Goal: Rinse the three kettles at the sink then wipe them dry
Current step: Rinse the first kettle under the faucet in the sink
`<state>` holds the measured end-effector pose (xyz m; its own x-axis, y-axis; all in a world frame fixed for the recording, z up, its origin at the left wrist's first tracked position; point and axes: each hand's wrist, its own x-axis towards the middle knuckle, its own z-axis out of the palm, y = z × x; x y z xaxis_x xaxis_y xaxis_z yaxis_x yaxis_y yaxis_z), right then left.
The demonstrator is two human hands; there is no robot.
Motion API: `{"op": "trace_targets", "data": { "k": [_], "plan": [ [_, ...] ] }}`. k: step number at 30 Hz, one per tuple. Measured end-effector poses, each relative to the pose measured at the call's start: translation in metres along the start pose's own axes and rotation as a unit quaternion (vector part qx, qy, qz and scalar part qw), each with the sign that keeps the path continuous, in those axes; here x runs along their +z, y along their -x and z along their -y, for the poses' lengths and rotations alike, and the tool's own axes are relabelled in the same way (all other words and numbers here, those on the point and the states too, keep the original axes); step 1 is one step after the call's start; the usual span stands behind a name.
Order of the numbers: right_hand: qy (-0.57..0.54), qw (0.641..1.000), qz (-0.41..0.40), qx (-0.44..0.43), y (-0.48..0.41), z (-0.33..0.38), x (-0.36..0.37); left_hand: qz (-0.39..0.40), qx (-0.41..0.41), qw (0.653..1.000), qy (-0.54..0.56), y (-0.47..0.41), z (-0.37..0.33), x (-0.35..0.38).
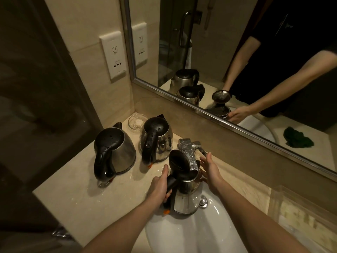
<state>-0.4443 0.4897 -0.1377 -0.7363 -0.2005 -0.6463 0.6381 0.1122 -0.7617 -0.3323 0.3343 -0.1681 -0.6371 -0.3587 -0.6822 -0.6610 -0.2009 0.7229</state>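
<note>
A steel kettle [187, 195] with its black lid flipped open stands upright over the white sink [191, 232], right under the chrome tap [187, 154]. My left hand [160, 187] grips its black handle. Beside the kettle's right side, my right hand [209, 170] is held with straight fingers, close to the tap lever [200, 147]; contact with either cannot be told. Two more steel kettles with black lids stand shut on the wet counter: one at the left [114, 152], one nearer the tap [156, 141]. Water drops cover both.
A clear glass dish [137, 122] sits in the counter's back corner. The beige counter [76, 194] has puddles near the kettles. A wall socket plate [114, 55] is above. The mirror [237, 52] reflects a dark green cloth [297, 137] lying right of the sink.
</note>
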Motion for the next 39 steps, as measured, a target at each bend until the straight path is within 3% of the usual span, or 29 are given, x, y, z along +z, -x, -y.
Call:
{"op": "trace_targets", "data": {
  "k": [39],
  "plan": [
    [-0.001, 1.000, -0.004, 0.004, 0.013, 0.006, 0.004, 0.020, 0.008, 1.000, -0.012, 0.004, -0.003, -0.004]
  ]
}}
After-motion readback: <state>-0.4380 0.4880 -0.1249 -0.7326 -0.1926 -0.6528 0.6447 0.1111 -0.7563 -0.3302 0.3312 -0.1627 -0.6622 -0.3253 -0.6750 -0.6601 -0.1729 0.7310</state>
